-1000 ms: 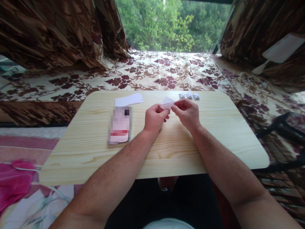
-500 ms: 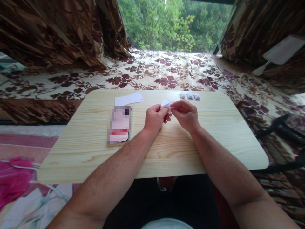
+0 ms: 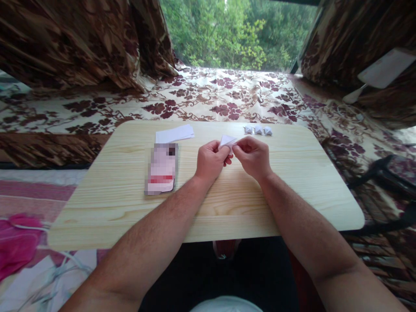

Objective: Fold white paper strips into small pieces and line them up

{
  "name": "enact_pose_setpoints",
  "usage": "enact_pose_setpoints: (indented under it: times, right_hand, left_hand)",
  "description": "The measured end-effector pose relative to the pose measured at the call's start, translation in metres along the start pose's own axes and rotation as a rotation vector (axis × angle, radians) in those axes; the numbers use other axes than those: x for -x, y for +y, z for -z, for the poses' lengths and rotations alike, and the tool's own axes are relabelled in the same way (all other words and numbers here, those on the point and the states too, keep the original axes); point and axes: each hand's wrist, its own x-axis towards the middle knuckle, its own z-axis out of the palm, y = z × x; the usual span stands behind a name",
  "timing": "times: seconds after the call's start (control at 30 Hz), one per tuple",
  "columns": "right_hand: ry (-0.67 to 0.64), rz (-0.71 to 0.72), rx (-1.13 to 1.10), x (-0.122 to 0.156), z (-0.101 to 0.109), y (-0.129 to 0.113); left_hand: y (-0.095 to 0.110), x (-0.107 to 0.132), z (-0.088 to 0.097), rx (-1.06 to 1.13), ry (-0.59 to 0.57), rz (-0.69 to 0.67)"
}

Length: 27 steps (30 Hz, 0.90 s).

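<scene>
A small piece of folded white paper (image 3: pixel 227 141) is held above the middle of the table, its top showing a triangular shape. My left hand (image 3: pixel 211 159) pinches it from the left with thumb and curled fingers. From the other side, my right hand (image 3: pixel 253 156) is closed with thumb and forefinger on the paper's right edge. Just beyond my right hand, three small folded white paper pieces (image 3: pixel 258 130) stand in a row. A few flat white paper strips (image 3: pixel 174 133) lie at the back left, overlapping.
A phone (image 3: pixel 162 169), partly blurred out, lies on the light wooden table (image 3: pixel 107 199) left of my hands. Behind the table spreads a floral cloth (image 3: pixel 201 93) below the window. A white lamp (image 3: pixel 386 67) stands at the right. Pink cloth (image 3: pixel 19 242) and cables are at lower left.
My hands stay in nearly the same place. The paper's upper part now shows as a clearer triangle, with the right fingers still at its right edge. The view has shifted very slightly.
</scene>
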Motion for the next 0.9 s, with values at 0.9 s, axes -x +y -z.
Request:
enact_pose_setpoints:
  times: [0.9]
  right_hand:
    - [-0.14,0.448,0.295,-0.004,0.016,-0.006]
  left_hand:
    - [0.0,-0.005,0.003,0.204,-0.024,0.209]
